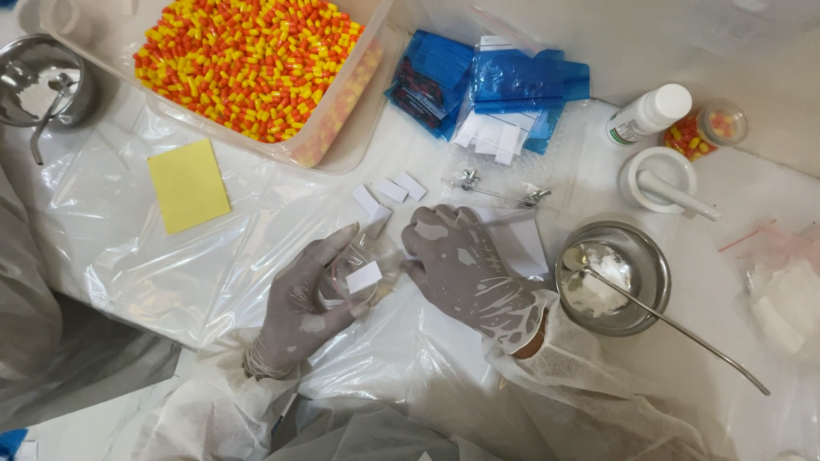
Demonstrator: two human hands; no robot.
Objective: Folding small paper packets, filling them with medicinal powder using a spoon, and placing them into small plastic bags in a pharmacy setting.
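Seen from the head camera, both hands wear grey gloves dusted with white powder and work over a table covered in clear plastic sheeting. The left hand is curled around a small clear bag with a white paper slip showing against it, thumb and fingers closed on the bag's lower side. The right hand lies palm down just beside it, its fingertips at the bag's right edge; whether those fingers pinch the bag or only rest on it cannot be told. Just above the hands lie a few loose white slips, and a flat white paper shows past the right hand's knuckles. To the right stands a steel bowl holding white powder, with a long spoon resting in it and its handle running out toward the lower right. Further up are a white mortar with pestle, a white bottle lying tilted, and a small clear jar of capsules. Along the top, a clear tub is full of orange and yellow capsules, beside a heap of blue packets. A yellow note lies at the left, near another steel bowl.
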